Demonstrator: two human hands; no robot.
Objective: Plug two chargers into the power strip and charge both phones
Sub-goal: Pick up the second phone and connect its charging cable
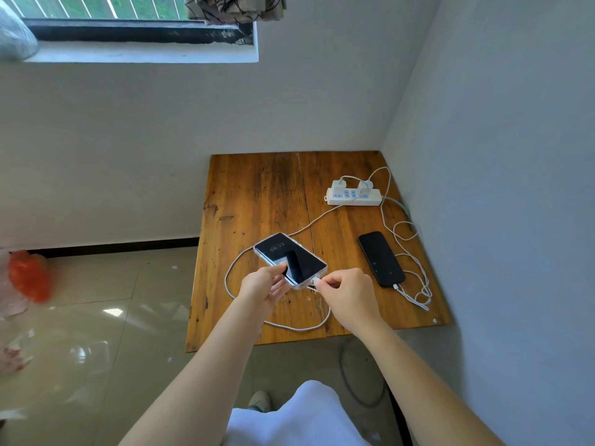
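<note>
Left hand [262,284] grasps the clear-cased, lit-screen phone [290,260], well nearer than the white power strip [354,197]. Right hand [346,292] pinches the white cable plug [316,281] at the phone's near end. Long axis runs diagonally; seating cannot be confirmed.
</note>
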